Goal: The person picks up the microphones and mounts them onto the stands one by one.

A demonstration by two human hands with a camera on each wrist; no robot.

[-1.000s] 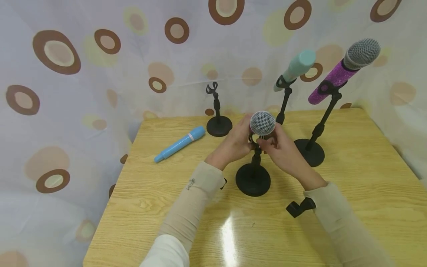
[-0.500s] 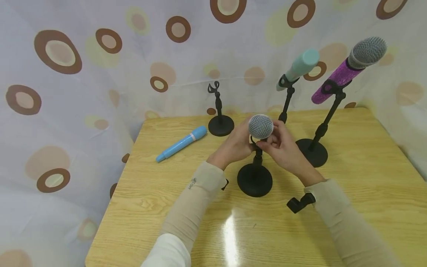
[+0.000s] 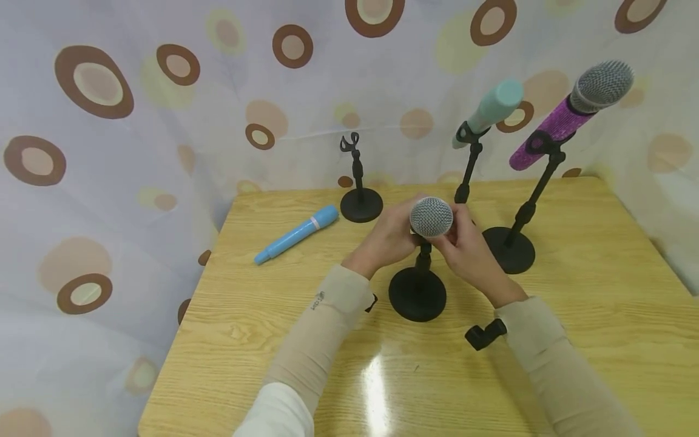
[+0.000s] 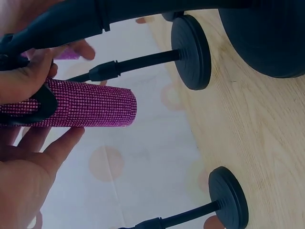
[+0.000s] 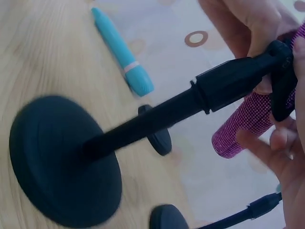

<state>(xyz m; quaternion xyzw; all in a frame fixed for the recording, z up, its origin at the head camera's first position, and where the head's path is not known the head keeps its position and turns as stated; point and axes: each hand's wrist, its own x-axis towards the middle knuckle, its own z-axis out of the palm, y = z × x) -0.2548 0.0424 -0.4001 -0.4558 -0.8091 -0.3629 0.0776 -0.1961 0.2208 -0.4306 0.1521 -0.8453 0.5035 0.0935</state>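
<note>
center mic (image 3: 431, 216) on a stand (image 3: 417, 295), loose mic (image 3: 295, 235) off left on the desk (image 3: 235, 340), two more mics (image 3: 565, 121) upper right

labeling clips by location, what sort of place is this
Probably an indoor corner made up for demos or filming: a wood-grained table stands against a circle-patterned backdrop and holds four black microphone stands.

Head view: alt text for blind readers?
A person's left hand and right hand hold a silver-headed microphone at a black stand. A blue microphone lies at left; a teal microphone and a purple microphone sit in stands at right.
</note>
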